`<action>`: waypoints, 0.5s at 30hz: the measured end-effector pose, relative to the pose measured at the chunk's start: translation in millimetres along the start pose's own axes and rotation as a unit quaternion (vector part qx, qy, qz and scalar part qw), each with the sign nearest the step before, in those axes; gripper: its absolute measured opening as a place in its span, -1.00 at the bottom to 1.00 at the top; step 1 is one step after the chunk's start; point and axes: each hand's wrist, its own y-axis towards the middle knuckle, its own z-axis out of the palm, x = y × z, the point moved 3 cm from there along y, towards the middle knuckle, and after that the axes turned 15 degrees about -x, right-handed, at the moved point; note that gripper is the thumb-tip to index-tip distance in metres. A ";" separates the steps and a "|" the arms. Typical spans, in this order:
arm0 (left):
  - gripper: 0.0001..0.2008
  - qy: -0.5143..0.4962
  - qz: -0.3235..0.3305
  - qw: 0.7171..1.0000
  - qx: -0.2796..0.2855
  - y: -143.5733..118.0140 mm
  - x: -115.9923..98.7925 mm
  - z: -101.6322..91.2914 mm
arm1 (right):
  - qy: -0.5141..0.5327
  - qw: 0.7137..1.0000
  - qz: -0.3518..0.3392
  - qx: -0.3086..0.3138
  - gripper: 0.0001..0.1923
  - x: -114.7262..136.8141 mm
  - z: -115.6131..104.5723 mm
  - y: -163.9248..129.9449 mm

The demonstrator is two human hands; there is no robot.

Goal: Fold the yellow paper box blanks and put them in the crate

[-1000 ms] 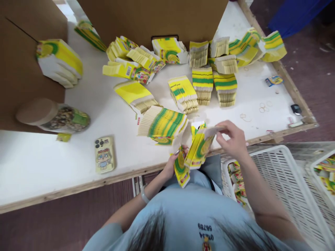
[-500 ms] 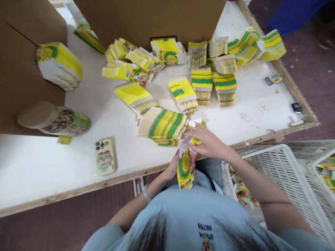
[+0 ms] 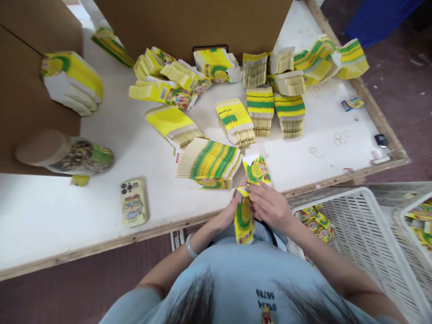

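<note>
Yellow-and-green printed carton (image 3: 244, 221), handheld

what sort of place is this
Probably a small packing workshop: stacks of flattened yellow-and-green printed cartons lie on a long white wood-edged table, a large brown cardboard box stands behind, and a white slatted plastic crate holds small yellow printed packs.

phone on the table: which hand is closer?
Left. The left hand is right of the phone, holding a yellow carton; the right hand is farther right, at the carton's other side.
</note>
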 end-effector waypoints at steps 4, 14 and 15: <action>-0.16 0.038 -0.015 0.994 0.104 8.0 19.2 13.3 | -0.097 0.990 0.094 -0.028 -0.70 -53.0 -7.9 27.0; -0.46 0.292 0.000 0.950 0.110 -33.8 1.7 -24.4 | -0.121 0.986 0.056 0.097 -0.41 -44.0 69.6 69.4; -0.50 0.304 0.003 0.947 0.105 -39.3 -2.1 -27.9 | -0.094 0.988 0.046 0.114 -0.37 -28.5 82.0 69.2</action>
